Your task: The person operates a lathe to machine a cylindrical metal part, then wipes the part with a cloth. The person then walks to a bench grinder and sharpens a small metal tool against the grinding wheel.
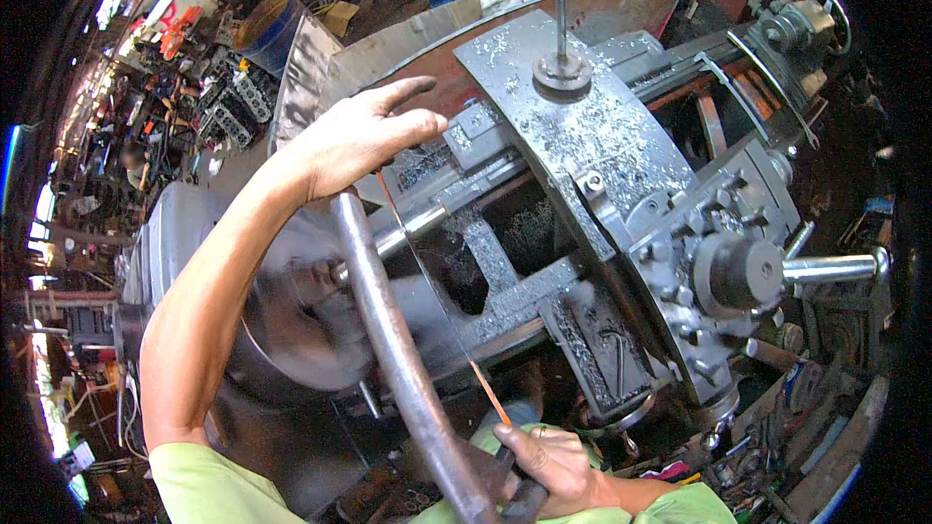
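1. The hacksaw (its grey tube frame and thin strip suggest that, at least) stands in front of the lathe, between the person's two hands, its blade crossing a bright bar beside the chuck; whether blade and bar touch, I cannot tell.
2. The left hand is at the saw's far end, thumb and one finger stretched out and apart; its other fingers are hidden, so I cannot tell whether they grip.
3. The right hand is wrapped around the dark handle, thumb along its top.
4. The chuck is blurred, probably from turning, and the bare left forearm reaches past it: a slip of the left hand could bring skin or the green sleeve against it.
5. The blade could bind or snap if the frame is twisted or pushed too hard against the bar; a sudden break would throw both hands forward.
6. Loose chips on the flat slide could cut bare skin brushing over them.
7. The saw's long axis runs aslant, handle low near the body, far end pointing away and toward the person's left; the blade lies roughly crosswise to the bar.
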Motion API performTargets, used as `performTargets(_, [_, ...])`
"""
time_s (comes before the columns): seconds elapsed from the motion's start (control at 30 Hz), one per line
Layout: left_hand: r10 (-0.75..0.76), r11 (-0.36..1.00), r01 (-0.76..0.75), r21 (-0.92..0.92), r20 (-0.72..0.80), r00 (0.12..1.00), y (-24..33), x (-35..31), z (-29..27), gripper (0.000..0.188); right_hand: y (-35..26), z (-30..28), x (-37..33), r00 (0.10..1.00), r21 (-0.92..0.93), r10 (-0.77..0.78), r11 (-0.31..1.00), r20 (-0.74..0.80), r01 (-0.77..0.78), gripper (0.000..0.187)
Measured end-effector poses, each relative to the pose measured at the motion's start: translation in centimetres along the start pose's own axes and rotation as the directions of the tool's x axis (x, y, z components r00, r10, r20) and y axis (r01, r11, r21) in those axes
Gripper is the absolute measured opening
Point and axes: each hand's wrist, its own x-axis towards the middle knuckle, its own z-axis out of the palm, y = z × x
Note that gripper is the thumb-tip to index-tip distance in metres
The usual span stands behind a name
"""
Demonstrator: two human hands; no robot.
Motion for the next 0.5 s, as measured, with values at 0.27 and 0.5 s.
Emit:
performTargets(0.27, [0.039, 0.999, -0.039, 0.034, 0.009, 0.999, 2.5, -4.1, 3.6, 0.07, -2.9, -1.0, -5.7, 1.0, -0.029, 0.022, 0.999, -0.005, -0.022, 0.072])
performTargets(0.5, [0.021, 0.993, -0.015, 0.113, -0.053, 0.998, 2.4, -3.4, 3.3, 0.084, -3.1, -1.0, -4.9, 1.0, -0.066, 0.006, 0.998, -0.026, -0.008, 0.06])
